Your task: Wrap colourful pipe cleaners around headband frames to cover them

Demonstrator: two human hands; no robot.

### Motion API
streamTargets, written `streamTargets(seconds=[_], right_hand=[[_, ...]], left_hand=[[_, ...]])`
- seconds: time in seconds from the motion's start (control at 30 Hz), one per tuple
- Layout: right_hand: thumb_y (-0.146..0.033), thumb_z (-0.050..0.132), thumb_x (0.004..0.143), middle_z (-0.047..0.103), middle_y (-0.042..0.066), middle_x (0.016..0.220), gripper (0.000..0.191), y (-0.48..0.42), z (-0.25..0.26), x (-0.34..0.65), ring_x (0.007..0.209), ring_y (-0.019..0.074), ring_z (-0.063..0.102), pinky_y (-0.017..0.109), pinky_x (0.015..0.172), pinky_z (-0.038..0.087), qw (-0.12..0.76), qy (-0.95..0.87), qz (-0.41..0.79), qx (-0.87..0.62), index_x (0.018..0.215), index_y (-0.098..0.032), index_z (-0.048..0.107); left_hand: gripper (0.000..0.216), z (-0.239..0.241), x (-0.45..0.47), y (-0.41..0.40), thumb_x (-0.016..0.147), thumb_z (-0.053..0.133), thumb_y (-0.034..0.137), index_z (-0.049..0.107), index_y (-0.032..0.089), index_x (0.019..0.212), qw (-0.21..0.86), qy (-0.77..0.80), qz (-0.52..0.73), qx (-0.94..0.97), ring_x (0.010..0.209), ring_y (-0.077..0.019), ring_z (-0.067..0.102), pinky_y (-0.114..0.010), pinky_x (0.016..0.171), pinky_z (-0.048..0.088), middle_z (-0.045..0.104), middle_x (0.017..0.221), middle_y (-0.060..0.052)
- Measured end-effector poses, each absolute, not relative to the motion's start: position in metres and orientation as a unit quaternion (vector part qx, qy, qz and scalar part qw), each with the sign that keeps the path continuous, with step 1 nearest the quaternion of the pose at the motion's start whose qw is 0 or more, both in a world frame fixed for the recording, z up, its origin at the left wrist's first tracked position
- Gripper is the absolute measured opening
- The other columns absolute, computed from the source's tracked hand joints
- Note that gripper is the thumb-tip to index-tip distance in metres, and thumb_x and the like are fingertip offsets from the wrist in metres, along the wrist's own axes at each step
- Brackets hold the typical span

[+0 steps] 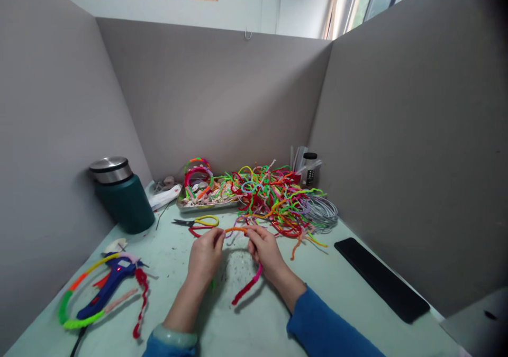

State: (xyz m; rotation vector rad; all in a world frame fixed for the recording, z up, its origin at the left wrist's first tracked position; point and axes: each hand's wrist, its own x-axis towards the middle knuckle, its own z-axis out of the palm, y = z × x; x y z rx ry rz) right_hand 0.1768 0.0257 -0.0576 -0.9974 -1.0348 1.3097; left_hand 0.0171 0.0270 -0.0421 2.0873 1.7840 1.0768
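Note:
My left hand (pixel 205 255) and my right hand (pixel 268 250) are raised over the middle of the table. Between their pinched fingers runs the orange stretch of a fuzzy pipe-cleaner-wrapped strip (pixel 235 229). Its pink and dark red tail hangs down below my right hand, and a bit of green shows under my left wrist. Just beyond my left hand lie scissors (pixel 198 222) with a yellow and a red handle. A large tangled heap of coloured pipe cleaners (pixel 270 193) lies past my right hand.
At the left, a multicoloured wrapped hoop (pixel 65 307) lies around a blue glue gun (pixel 109 284), beside a twisted red pipe cleaner (pixel 142 299). A teal bottle (pixel 125 203) stands behind. A metal tray (pixel 210 207) holds small pieces and hoops. At right are coiled grey wire (pixel 323 213) and a black slab (pixel 381 278).

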Motion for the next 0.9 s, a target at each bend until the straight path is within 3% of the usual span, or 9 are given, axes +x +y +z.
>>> streamTargets(seconds=[0.23,0.47,0.63,0.9], right_hand=[[-0.041,0.058,0.076,0.044,-0.009,0.039,0.03,0.0262,-0.0592,0.1765,0.026,0.0032,0.026,0.015,0.027,0.016,0.56,-0.417,0.578,-0.423,0.092,-0.015,0.061],[-0.044,0.061,0.072,0.043,-0.01,0.04,0.033,0.0248,-0.0602,0.1759,0.027,0.0025,0.025,0.014,0.027,0.017,0.56,-0.375,0.615,-0.409,0.09,-0.016,0.06],[-0.044,0.062,0.072,0.043,-0.01,0.041,0.034,0.024,-0.0628,0.175,0.028,0.0023,0.022,0.014,0.027,0.017,0.564,-0.362,0.621,-0.406,0.091,-0.016,0.059],[-0.046,0.061,0.072,0.042,-0.011,0.04,0.035,0.0225,-0.0638,0.1726,0.028,0.0029,0.023,0.015,0.028,0.017,0.554,-0.372,0.62,-0.413,0.089,-0.015,0.059]], left_hand=[[0.021,-0.0413,0.0171,0.028,0.082,0.047,0.032,0.065,0.021,0.084,0.087,0.615,0.348,0.702,0.071,-0.0167,0.061,-0.024,0.064,0.04,0.07,0.083,-0.004],[0.018,-0.0427,0.019,0.0296,0.076,0.051,0.034,0.063,0.02,0.075,0.17,0.625,0.376,0.662,0.057,-0.0145,0.055,-0.023,0.056,0.036,0.065,0.064,0.001],[0.02,-0.0436,0.0187,0.0302,0.076,0.051,0.035,0.063,0.019,0.075,0.191,0.633,0.381,0.646,0.057,-0.0144,0.054,-0.023,0.056,0.036,0.064,0.062,0.001],[0.017,-0.0424,0.0199,0.0259,0.08,0.049,0.031,0.061,0.02,0.075,0.118,0.657,0.338,0.664,0.061,-0.0141,0.057,-0.022,0.056,0.033,0.066,0.067,0.0]])
